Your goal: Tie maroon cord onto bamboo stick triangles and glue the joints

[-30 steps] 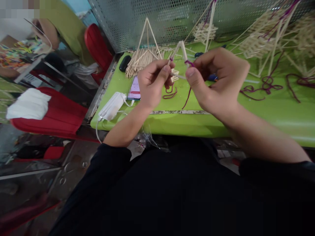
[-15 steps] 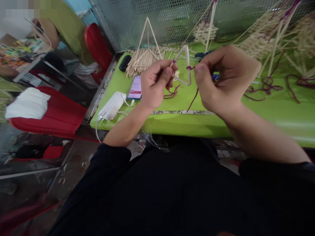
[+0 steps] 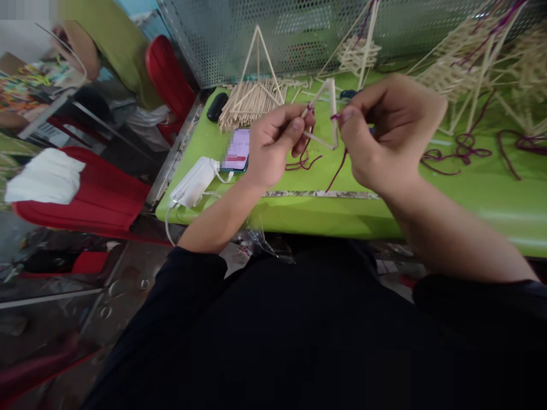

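Between my hands, above the green table, is a small triangular frame of wooden sticks [image 3: 334, 128] with purple string wound on two of its sides. My left hand [image 3: 277, 139] pinches the frame's left corner between thumb and fingers. With thumb and forefinger pressed together, my right hand [image 3: 384, 128] grips the purple string [image 3: 337, 171] close to the frame's right side; its loose end hangs below toward the table. Another length of purple string dangles beneath my left fingers.
A pile of wooden sticks [image 3: 252, 105] lies at the back under a stick pyramid [image 3: 257, 48]. Left of my hand are a phone [image 3: 236, 149] and a white power bank [image 3: 194, 182]. Stick structures [image 3: 453, 74] and purple string [image 3: 465, 149] occupy the right. A red chair [image 3: 85, 193] stands left.
Both hands and the stick frame have shifted slightly, with the frame a little further right. My right fingertips are now closer to the frame's side. Both grips are kept.
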The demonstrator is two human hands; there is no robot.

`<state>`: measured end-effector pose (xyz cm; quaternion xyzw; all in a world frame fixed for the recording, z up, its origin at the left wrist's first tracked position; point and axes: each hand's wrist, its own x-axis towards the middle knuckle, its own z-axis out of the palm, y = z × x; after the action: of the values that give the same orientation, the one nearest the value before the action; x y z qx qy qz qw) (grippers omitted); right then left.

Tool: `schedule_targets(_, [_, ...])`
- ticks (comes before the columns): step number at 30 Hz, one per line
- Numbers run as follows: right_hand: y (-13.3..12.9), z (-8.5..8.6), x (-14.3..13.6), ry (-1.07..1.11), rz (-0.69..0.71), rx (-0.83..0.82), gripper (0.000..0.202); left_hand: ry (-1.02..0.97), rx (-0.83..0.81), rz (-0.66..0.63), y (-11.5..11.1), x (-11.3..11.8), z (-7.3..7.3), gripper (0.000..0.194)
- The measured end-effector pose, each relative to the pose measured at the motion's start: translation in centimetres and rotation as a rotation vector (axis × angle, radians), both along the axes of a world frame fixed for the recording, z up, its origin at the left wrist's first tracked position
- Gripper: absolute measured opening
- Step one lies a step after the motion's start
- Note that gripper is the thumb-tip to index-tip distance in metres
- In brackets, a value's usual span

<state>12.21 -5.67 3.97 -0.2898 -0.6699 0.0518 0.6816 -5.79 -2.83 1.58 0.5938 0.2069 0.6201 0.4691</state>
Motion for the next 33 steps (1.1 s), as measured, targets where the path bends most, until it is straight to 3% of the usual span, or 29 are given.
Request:
schedule_targets(6, [0.0, -0.4, 0.2, 0.000, 0.086, -0.088, 0.053, -0.020, -0.115, -0.058, -0.1, 0.0, -0.1, 0.028])
schedule_targets(11, [0.3, -0.9, 0.4, -0.010, 0.266, -0.181, 0.044, -0.132, -0.262, -0.370, -0.5, -0.1, 0.6, 0.023])
schedule_targets(16, [0.4, -0.4, 0.2, 0.069, 0.434, -0.255, 0.045, -0.209, -0.467, -0.362, -1.2, -0.1, 1.7, 0.033])
schedule_targets(20, [0.0, 0.0, 0.5, 0.020, 0.508, -0.412, 0.029, -0.210, -0.446, -0.389, -1.1, -0.1, 1.5, 0.026])
schedule_targets(24, [-1.0, 0.2, 0.6, -0.105, 0.375, -0.429, 0.022, -0.216, -0.354, -0.456, -0.9, -0.3, 1.1, 0.022])
schedule_targets(28, [-1.0, 0.3, 0.8, -0.219, 0.234, -0.406, 0.016, -0.176, -0.453, -0.371, -1.0, -0.4, 1.5, 0.034])
schedule_targets(33, [1.1, 0.1, 1.4, -0.246, 0.191, -0.323, 0.032, -0.127, -0.524, -0.351, -0.3, -0.3, 1.4, 0.029])
